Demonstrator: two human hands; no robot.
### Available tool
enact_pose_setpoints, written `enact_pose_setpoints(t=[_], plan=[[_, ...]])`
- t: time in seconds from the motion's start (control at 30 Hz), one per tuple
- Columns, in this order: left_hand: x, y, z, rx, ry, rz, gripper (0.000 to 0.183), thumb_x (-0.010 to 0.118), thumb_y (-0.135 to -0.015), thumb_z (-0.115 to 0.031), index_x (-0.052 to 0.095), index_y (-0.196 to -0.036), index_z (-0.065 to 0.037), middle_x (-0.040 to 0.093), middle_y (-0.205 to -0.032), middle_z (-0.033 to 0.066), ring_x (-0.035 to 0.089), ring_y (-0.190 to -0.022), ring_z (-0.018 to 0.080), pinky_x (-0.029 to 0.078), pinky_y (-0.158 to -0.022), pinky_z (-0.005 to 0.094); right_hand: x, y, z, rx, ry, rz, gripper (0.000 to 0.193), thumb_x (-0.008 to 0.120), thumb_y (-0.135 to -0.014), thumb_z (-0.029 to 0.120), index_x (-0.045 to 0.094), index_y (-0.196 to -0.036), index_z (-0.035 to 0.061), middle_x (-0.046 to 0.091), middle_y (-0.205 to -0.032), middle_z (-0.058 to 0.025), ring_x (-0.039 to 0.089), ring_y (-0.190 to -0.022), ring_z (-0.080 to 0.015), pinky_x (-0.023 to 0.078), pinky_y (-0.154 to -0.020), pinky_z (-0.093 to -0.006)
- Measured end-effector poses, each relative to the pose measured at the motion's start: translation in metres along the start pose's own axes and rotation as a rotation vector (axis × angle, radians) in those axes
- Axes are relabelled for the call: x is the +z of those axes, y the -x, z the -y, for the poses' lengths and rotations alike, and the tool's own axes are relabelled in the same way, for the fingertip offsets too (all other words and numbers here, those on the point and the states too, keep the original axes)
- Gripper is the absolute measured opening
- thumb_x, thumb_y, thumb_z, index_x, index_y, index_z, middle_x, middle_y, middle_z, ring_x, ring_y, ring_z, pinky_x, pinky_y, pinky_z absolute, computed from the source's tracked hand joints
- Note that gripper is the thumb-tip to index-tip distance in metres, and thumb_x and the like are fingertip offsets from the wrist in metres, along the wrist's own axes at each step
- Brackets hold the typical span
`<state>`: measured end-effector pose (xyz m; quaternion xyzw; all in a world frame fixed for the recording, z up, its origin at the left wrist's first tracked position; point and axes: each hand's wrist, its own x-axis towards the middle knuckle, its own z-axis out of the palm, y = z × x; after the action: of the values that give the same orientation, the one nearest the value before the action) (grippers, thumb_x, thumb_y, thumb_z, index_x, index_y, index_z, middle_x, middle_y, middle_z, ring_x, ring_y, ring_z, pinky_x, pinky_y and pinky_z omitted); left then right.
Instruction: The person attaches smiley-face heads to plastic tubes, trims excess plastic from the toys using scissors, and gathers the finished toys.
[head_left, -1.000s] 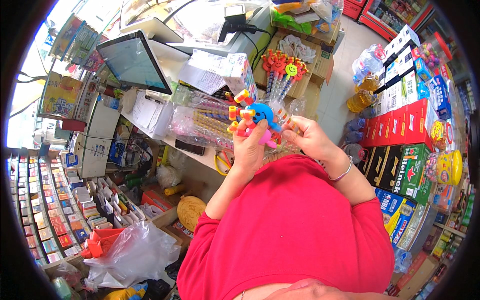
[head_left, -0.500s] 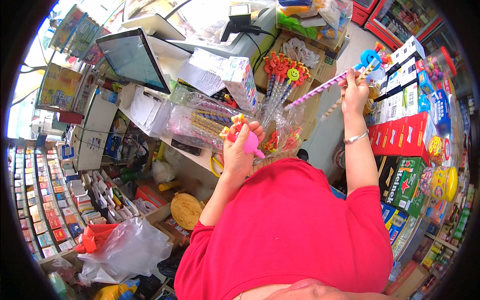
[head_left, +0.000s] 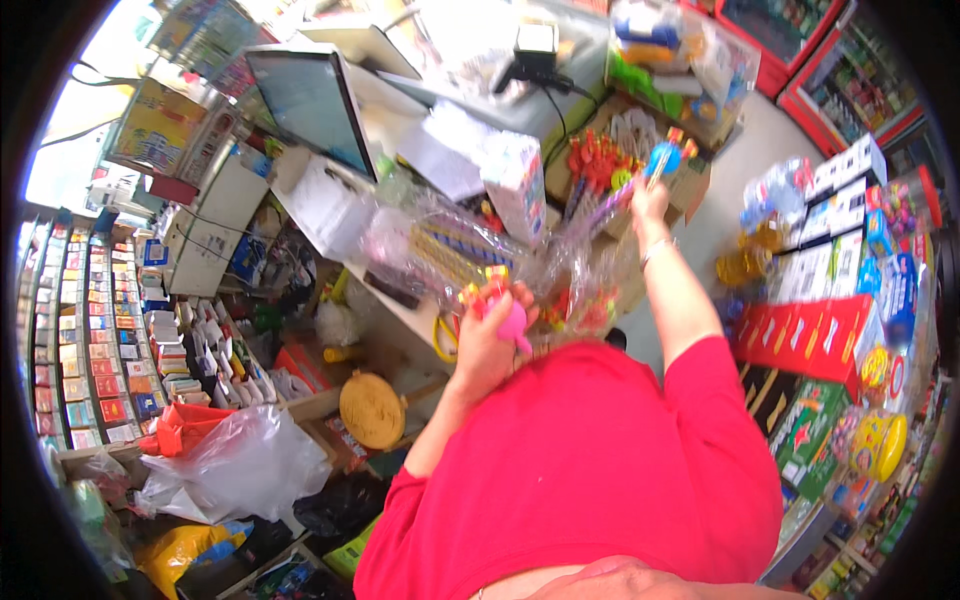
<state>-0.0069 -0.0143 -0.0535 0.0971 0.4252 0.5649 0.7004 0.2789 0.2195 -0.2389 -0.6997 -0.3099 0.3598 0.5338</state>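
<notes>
My left hand (head_left: 485, 345) is closed round a pink plastic toy head (head_left: 512, 322) with small orange and yellow pieces at its top. My right hand (head_left: 650, 208) reaches out over the counter, closed on striped stick toys; a blue smiley head (head_left: 663, 158) sticks out beyond the fingers. Motion blurs the sticks, so I cannot tell how many I hold. Red smiley stick toys (head_left: 592, 168) lie bunched just left of it. Below them spreads clear plastic wrap (head_left: 575, 262). Other striped sticks (head_left: 445, 258) lie in a clear bag on the counter by my left hand.
A tablet-like screen (head_left: 312, 105), papers (head_left: 325, 205) and a patterned tissue-like box (head_left: 515, 185) crowd the counter. Stacked drink cartons (head_left: 800, 335) stand at the right. A round wooden stool top (head_left: 372, 410) and a clear plastic bag (head_left: 240, 465) are low at the left.
My right hand has moved left and away from me, bringing the striped stick toys next to the red bunch. My left hand still holds the pink toy head. The view has shifted.
</notes>
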Motion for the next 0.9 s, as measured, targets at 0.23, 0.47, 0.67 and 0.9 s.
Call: enact_pose_setpoints(t=[0.23, 0.47, 0.67, 0.9], plan=[[-0.013, -0.009, 0.002, 0.011, 0.107, 0.040, 0.027, 0.054, -0.091, -0.011, 0.049, -0.117, -0.012, 0.058, -0.109, 0.0099, 0.058, -0.098, 0.0235, 0.050, -0.086, 0.0412, 0.051, 0.029, 0.008, 0.168, -0.034, 0.252, 0.012, 0.062, -0.086, 0.016, 0.054, -0.088, 0.0069, 0.056, -0.063, -0.0025, 0.058, -0.045, -0.0162, 0.039, -0.036, -0.0303], [-0.010, -0.013, -0.004, 0.026, 0.145, 0.124, 0.024, 0.056, -0.090, -0.012, 0.052, -0.112, -0.003, 0.059, -0.108, 0.0119, 0.059, -0.096, 0.0235, 0.051, -0.084, 0.0378, 0.026, 0.044, 0.021, 0.303, 0.008, 0.406, 0.011, 0.061, -0.084, 0.016, 0.057, -0.089, 0.0067, 0.062, -0.069, -0.0051, 0.057, -0.049, -0.0130, 0.033, -0.037, -0.0269], [0.002, -0.030, -0.024, 0.059, 0.291, 0.247, 0.024, 0.056, -0.090, -0.010, 0.052, -0.112, -0.001, 0.059, -0.101, 0.0109, 0.059, -0.093, 0.0217, 0.051, -0.080, 0.0323, -0.010, 0.072, 0.040, -0.048, -0.036, 0.443, 0.026, 0.052, -0.093, 0.030, 0.054, -0.105, 0.0071, 0.060, -0.071, -0.0023, 0.046, -0.050, -0.0043, 0.035, -0.043, -0.0188], [0.057, -0.031, -0.059, 0.108, 0.235, 0.499, 0.040, 0.056, -0.077, 0.003, 0.049, -0.115, -0.008, 0.053, -0.098, 0.0030, 0.055, -0.094, 0.0192, 0.046, -0.078, 0.0341, -0.063, 0.189, 0.120, -0.365, -0.069, 0.530, 0.027, 0.054, -0.094, 0.024, 0.061, -0.109, 0.0031, 0.054, -0.074, 0.0027, 0.049, -0.066, -0.0054, 0.041, -0.062, -0.0191]])
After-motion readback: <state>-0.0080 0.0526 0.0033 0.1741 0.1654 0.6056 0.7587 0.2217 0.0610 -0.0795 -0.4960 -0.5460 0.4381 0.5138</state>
